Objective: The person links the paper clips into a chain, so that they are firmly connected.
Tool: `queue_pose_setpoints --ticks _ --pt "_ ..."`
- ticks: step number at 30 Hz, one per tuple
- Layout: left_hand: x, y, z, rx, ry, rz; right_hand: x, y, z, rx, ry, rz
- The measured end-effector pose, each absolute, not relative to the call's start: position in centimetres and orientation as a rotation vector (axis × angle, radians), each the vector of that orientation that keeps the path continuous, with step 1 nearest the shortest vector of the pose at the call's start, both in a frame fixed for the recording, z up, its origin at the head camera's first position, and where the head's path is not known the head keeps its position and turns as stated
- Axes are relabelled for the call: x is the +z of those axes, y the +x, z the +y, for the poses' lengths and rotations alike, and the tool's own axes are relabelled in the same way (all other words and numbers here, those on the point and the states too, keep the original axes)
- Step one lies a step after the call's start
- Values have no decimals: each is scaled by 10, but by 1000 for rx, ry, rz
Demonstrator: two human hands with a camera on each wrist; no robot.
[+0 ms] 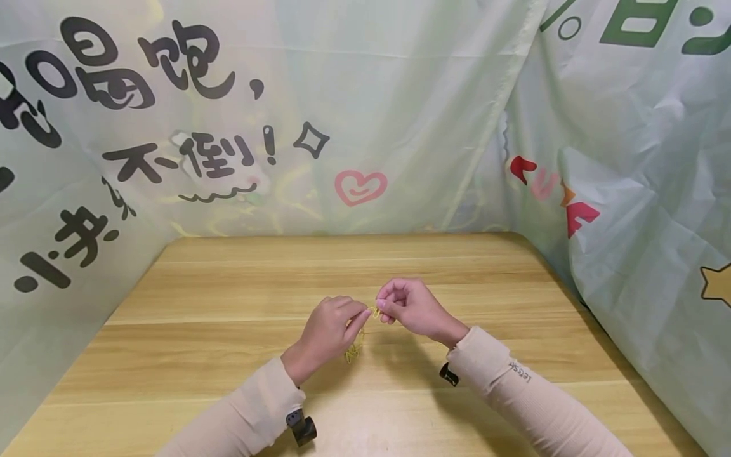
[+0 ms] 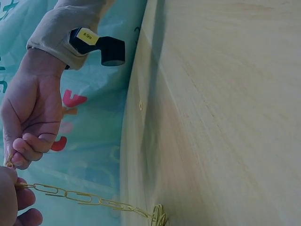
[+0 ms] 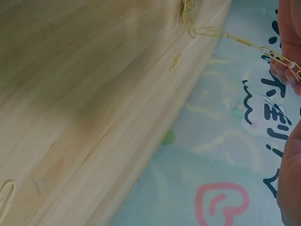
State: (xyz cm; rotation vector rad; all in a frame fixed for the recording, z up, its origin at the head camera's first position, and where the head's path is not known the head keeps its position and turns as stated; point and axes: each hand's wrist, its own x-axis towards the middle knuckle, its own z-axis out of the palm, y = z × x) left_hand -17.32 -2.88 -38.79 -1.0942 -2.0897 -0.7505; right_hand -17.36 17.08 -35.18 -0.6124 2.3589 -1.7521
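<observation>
Both hands meet over the middle of the table. My left hand (image 1: 334, 327) pinches a chain of linked yellow paper clips (image 2: 89, 197) between thumb and fingers. From there the chain runs down to a small heap of clips (image 1: 352, 353) on the wood. My right hand (image 1: 417, 308) pinches a yellow paper clip (image 1: 375, 311) at the chain's upper end, fingertips close beside the left ones. In the right wrist view the chain's end links (image 3: 287, 61) show at the left fingers, while the right fingertips lie mostly outside the picture.
A loose paper clip (image 3: 175, 62) lies on the wooden table (image 1: 228, 279), and another clip (image 3: 6, 197) shows at the edge of the right wrist view. Printed cloth (image 1: 422, 127) hangs around the table's back and sides. Black wrist cameras (image 1: 301, 428) sit at both cuffs.
</observation>
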Motion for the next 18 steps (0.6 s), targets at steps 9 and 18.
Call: queue_pose_setpoints --ticks 9,18 --pt "-387 -173 -30 -762 -1080 -2113 -352 -172 171 -1716 -665 2291" --pt "-385 -171 -29 -783 -1101 -2122 -351 -172 174 -1640 -695 2187"
